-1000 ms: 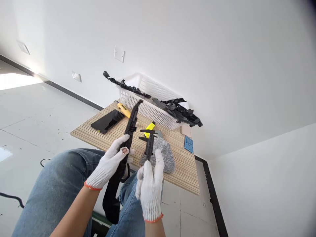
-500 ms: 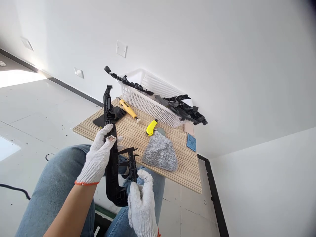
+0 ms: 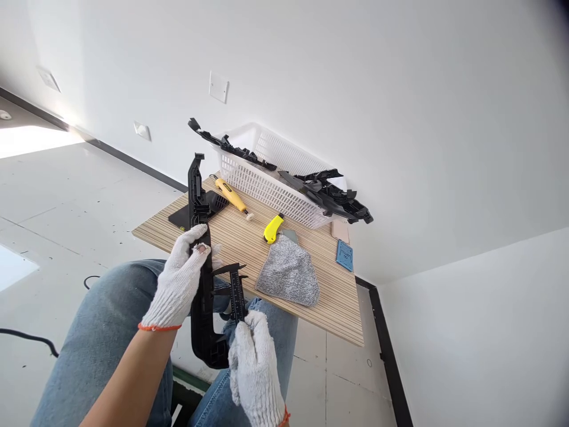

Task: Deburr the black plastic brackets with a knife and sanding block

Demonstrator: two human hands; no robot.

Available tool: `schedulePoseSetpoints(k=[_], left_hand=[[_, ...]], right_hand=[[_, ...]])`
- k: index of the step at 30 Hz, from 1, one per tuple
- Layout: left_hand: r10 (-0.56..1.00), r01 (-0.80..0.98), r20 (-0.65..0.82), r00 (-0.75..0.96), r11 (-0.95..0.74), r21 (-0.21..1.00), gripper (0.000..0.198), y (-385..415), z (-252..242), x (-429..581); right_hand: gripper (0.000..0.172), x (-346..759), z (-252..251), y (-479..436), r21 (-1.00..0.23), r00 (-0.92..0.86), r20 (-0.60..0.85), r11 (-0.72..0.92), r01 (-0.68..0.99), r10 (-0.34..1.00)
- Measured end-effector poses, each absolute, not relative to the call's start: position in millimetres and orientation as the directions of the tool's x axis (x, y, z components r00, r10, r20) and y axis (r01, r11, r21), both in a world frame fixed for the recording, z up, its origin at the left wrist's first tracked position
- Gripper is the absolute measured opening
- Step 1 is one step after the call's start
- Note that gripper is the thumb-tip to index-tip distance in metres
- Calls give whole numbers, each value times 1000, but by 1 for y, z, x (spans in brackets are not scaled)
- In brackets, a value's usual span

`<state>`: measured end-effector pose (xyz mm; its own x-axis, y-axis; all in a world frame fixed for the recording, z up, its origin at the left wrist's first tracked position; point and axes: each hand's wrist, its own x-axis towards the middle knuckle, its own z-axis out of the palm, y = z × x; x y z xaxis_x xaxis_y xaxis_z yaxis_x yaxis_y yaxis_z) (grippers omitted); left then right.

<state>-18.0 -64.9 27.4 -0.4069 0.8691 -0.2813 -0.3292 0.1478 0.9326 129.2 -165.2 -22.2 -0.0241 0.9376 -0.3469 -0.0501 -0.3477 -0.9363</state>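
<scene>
My left hand (image 3: 180, 281), in a white knit glove, is wrapped round the middle of a long black plastic part (image 3: 203, 320), which stands nearly upright above my lap. My right hand (image 3: 255, 359), gloved too, grips the lower end of a black caliper (image 3: 237, 293). The caliper's jaws point left and lie beside the right edge of the black part; whether they touch it I cannot tell. The curved bottom end of the part is close to my right fingers.
On the striped wooden board (image 3: 338, 314) lie a grey cloth (image 3: 291, 273), a yellow cutter (image 3: 272, 229), a yellow-handled tool (image 3: 231, 196), a black plate (image 3: 179, 218) and a blue card (image 3: 344, 255). Behind, a white basket (image 3: 267, 190) holds black plastic parts (image 3: 329, 193).
My right thumb and fingers have closed together on the caliper's lower end; the index finger was raised before. The caliper has shifted slightly left and up.
</scene>
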Motion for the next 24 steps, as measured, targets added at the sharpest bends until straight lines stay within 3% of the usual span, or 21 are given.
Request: schedulePoseSetpoints(k=[7, 24], left_hand=[[875, -332, -268, -402, 133, 934, 44, -66, 29, -20], [875, -327, -266, -405, 133, 936, 47, -65, 27, -20]], right_hand=[[34, 130, -17, -162, -914, -73, -406, -406, 11, 911], [44, 130, -4, -160, -870, -157, -467, -484, -95, 870]])
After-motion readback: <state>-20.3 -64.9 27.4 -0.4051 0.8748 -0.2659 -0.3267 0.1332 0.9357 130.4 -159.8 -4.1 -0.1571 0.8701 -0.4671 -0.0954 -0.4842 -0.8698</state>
